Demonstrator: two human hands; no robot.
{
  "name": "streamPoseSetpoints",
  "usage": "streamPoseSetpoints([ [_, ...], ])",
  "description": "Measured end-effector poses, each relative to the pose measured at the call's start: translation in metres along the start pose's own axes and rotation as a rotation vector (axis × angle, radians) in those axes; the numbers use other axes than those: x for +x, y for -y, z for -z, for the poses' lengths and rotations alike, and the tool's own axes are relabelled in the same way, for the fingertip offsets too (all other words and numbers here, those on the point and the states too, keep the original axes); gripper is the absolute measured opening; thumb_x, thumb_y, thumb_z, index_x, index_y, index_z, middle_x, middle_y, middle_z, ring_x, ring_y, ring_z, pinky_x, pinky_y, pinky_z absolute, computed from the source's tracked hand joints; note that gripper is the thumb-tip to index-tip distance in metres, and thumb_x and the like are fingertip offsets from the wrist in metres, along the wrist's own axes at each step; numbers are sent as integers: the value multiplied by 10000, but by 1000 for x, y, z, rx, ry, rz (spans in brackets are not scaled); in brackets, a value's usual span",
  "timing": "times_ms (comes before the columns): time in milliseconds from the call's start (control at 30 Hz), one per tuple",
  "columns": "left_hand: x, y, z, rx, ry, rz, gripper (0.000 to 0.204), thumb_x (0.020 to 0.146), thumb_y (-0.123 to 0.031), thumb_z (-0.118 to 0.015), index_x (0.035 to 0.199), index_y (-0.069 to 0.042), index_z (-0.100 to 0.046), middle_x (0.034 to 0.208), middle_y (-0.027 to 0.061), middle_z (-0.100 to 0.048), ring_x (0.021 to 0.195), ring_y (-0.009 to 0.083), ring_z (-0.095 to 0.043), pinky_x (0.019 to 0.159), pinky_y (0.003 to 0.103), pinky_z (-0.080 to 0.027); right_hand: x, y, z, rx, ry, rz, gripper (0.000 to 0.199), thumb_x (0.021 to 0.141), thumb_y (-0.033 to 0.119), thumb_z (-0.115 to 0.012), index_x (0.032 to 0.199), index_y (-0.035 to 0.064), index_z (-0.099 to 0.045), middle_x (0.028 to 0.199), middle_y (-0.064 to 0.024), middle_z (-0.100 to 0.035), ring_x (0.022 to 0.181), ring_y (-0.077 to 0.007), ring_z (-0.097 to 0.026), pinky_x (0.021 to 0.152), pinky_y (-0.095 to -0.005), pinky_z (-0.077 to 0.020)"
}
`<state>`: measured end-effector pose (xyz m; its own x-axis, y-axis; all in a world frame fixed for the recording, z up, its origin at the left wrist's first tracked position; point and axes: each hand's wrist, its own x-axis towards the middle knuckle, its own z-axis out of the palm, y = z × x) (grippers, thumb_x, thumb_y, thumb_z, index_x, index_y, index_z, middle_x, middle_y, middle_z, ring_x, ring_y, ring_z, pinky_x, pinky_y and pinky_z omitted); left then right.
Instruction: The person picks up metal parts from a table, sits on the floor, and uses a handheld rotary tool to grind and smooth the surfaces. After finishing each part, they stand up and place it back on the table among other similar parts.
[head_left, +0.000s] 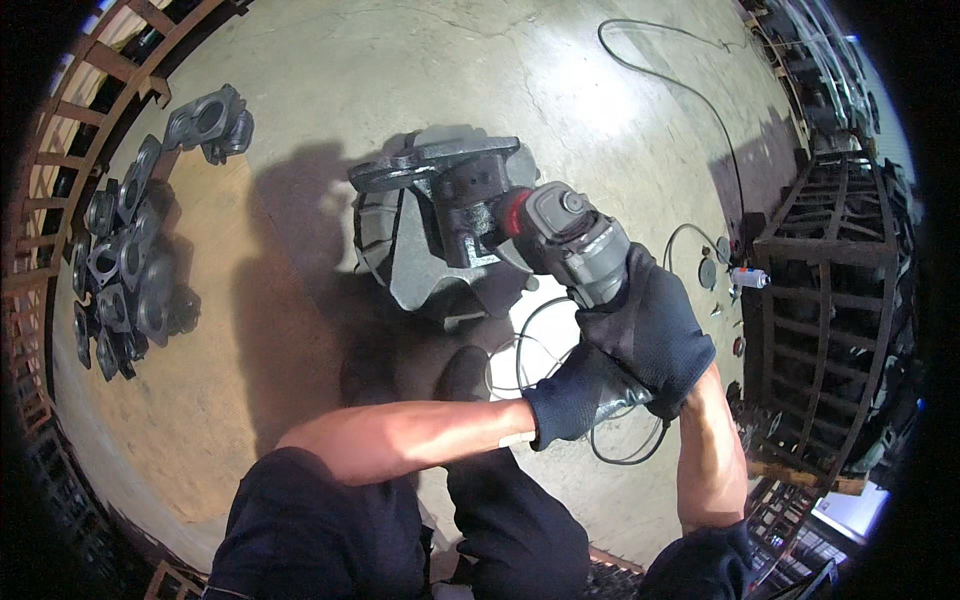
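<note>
I have a grey angle grinder (590,250) with a red ring in both gloved hands. My right hand (660,325), in a dark glove, is wrapped round the grinder's body. Closed just below it is my left hand (580,392), around the rear part of the tool, which the gloves mostly hide. The grinder's head is up against a dark metal casting (435,165) with a flat flange on top. Whether the disc touches the metal, I cannot tell. Beneath and behind that flange shows a broad ribbed grey part (410,245), just beyond my shoes.
Several dark flanged castings (130,260) lie at the left on a brown sheet (215,350). A black cable (690,90) loops over the concrete floor. At the right, a metal cage rack (825,300) stands beside a spray can (750,277) and loose discs (708,272).
</note>
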<state>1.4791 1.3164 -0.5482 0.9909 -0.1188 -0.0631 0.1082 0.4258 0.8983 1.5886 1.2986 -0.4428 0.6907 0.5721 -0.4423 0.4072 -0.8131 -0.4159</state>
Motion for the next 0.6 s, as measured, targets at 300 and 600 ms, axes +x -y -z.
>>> streamPoseSetpoints([
  [300,4,2,12,-101,-67,54,301,891,-1,-664,1187,12,-609,1195,115,-655,1110,181,-599,976,332,-490,17,-6,-10,8,-2,122,502,710,248,-750,1058,-54,-553,820,-266,-679,823,-441,-686,711,-442,-546],
  [600,6,10,7,-56,25,144,355,945,3,-594,1295,18,-538,1326,124,-582,1229,187,-541,1045,339,-462,11,-9,-7,-29,-30,62,458,699,163,-758,1042,-73,-570,774,-178,-675,709,-215,-660,674,-355,-543],
])
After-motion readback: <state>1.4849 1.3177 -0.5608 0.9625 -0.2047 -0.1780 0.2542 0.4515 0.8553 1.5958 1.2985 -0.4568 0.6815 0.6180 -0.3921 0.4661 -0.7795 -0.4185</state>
